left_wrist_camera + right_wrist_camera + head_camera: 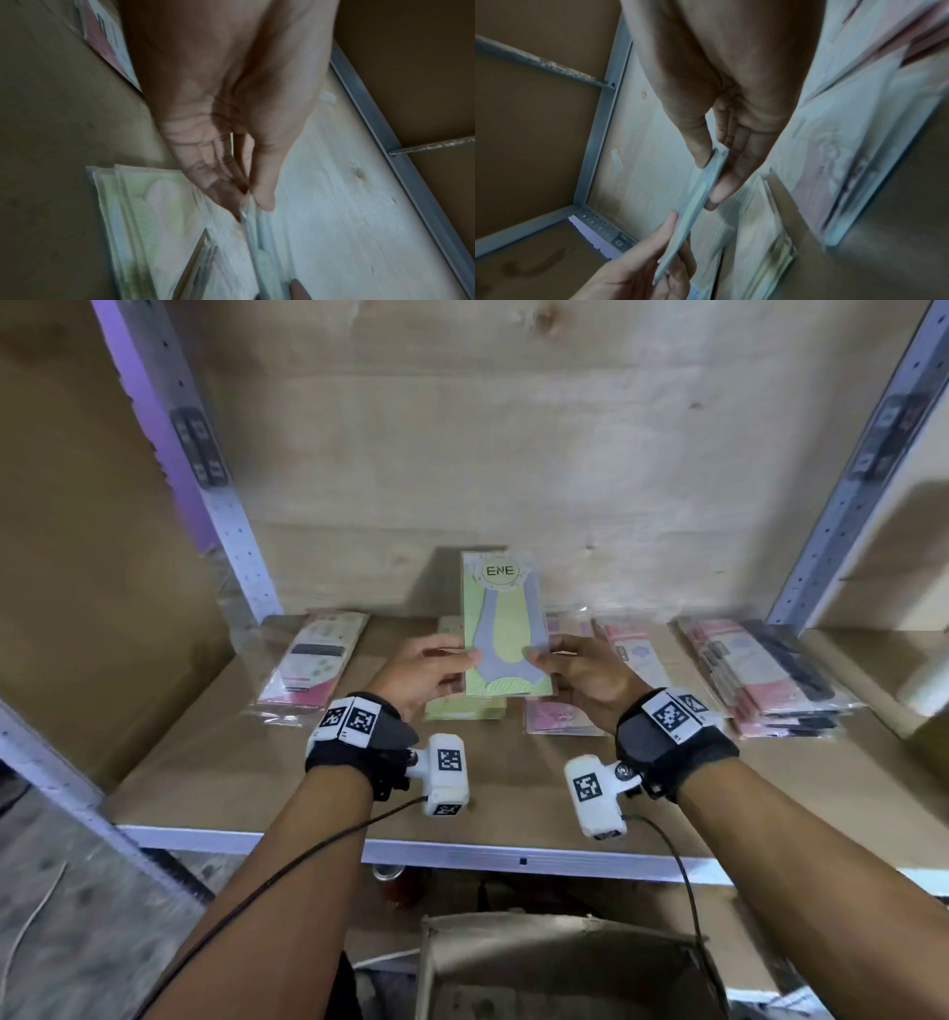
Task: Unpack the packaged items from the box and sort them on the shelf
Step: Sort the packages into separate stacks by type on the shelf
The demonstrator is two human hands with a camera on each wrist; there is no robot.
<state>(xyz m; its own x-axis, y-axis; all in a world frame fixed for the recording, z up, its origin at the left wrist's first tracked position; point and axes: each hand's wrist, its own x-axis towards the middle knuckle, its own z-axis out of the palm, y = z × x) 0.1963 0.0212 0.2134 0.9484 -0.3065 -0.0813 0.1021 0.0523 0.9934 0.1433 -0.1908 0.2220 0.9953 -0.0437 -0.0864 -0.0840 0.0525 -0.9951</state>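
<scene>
A light green packet [506, 629] printed with a grey sock shape stands upright above the shelf board [257, 773]. My left hand [431, 672] pinches its left edge and my right hand [575, 672] pinches its right edge. In the left wrist view the thumb and fingers [262, 194] clamp the packet's thin edge [253, 239]. The right wrist view shows the packet edge-on [693, 207] between thumb and fingers [721, 190]. A flat pile of green packets [462, 708] lies right under it. The cardboard box [565, 968] sits open below the shelf.
On the shelf lie a pink packet [313, 665] at left, pink packets [562, 716] just right of the green pile, another [634, 649] behind, and a tall pink-and-black stack [770, 680] at right. Metal uprights [205, 469] frame the bay; a plywood back wall stands close behind.
</scene>
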